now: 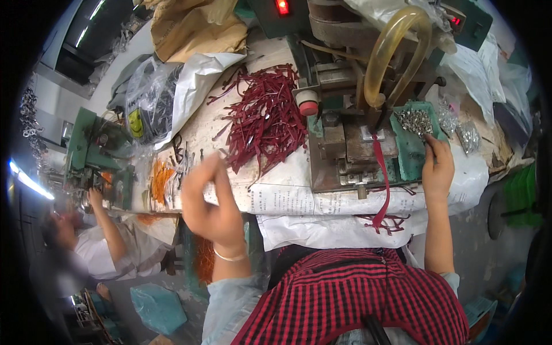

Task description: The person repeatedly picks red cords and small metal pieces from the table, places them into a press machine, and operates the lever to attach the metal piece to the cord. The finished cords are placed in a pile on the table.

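Right hand (439, 165), fingers bent, is at the green tray (410, 160), grip hidden! Left hand (215, 214) curls, blurred, near dark-red straps (267, 118), its hold unclear.

Left hand (214, 210) is blurring, grip reading unclear. Right hand (438, 167) is covering part of the green tray (410, 156). Metal bits (414, 122) are looking too small to identify. Press (332, 142) is running past the top edge and hiding one end of the red strap (384, 168).
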Tool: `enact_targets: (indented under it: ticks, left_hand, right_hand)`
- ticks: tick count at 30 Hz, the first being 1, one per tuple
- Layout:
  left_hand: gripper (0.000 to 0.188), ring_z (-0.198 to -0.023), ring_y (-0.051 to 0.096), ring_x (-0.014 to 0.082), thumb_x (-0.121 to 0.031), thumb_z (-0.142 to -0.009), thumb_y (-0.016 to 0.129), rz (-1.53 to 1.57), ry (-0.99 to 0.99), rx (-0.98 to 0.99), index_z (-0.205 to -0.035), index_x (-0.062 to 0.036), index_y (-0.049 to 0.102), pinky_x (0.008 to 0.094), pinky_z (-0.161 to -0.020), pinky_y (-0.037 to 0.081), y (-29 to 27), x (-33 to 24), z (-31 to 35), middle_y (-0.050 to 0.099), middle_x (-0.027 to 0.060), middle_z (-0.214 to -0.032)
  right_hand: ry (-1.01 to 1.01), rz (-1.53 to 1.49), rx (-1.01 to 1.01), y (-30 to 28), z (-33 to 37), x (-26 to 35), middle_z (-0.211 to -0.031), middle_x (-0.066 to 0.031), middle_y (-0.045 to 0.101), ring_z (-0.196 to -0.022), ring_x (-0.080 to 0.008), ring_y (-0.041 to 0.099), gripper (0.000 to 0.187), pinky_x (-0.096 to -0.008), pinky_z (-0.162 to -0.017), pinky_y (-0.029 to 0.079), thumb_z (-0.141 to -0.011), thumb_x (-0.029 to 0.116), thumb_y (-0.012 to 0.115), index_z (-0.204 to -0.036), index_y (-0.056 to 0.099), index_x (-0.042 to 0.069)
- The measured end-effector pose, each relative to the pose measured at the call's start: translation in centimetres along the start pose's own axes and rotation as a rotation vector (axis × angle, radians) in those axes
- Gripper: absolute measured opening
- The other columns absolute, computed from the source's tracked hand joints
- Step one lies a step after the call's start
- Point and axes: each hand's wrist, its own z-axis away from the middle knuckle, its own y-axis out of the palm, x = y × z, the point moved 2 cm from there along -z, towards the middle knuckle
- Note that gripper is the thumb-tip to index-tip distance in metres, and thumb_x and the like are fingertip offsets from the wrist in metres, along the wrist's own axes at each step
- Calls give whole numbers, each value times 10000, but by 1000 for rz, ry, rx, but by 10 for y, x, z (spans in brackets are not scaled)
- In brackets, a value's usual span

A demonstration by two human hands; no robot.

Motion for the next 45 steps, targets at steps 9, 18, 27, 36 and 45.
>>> enact_targets:
  ticks: [9,18,27,36,45]
  left_hand:
    - [230,-922,652,340,-231,-746,855,-795,72,698,-849,-48,762,445,-815,538,130,157,24,685,159,-953]
    - [131,-761,702,288,-141,-845,789,-463,-333,816,-915,-40,744,398,-716,553,87,126,33,721,116,-844]
    - [76,-674,632,96,-43,-978,701,535,-642,371,-964,11,650,227,-591,504,107,82,48,671,33,-832]
    - [112,-808,719,232,53,-919,724,677,7,139,-1019,23,683,293,-754,602,79,-44,8,742,150,-951]
    - [207,-550,562,99,-95,-773,857,349,759,262,-942,-77,739,237,-487,411,124,-80,35,746,87,-989]
  right_hand:
    - [228,-116,-45,5,4,7,-916,-115,722,-826,-267,675,132,-352,-819,521,-911,44,694,-1030,749,41]
    - [392,-325,0,-42,31,18,-925,-100,738,-854,-212,691,128,-328,-791,530,-875,24,723,-999,747,8]
    - [111,-722,3,18,-43,119,-996,-73,718,-934,-177,683,207,-310,-861,519,-863,14,738,-1060,677,-1]
    - [279,-1056,103,13,-37,143,-1133,-127,706,-1047,-158,675,486,-291,-969,496,-896,-28,687,-1347,505,-31]
    - [260,-905,236,-8,-47,91,-1375,-146,626,-1273,-227,607,599,-360,-1100,454,-889,-7,662,-1466,511,47]
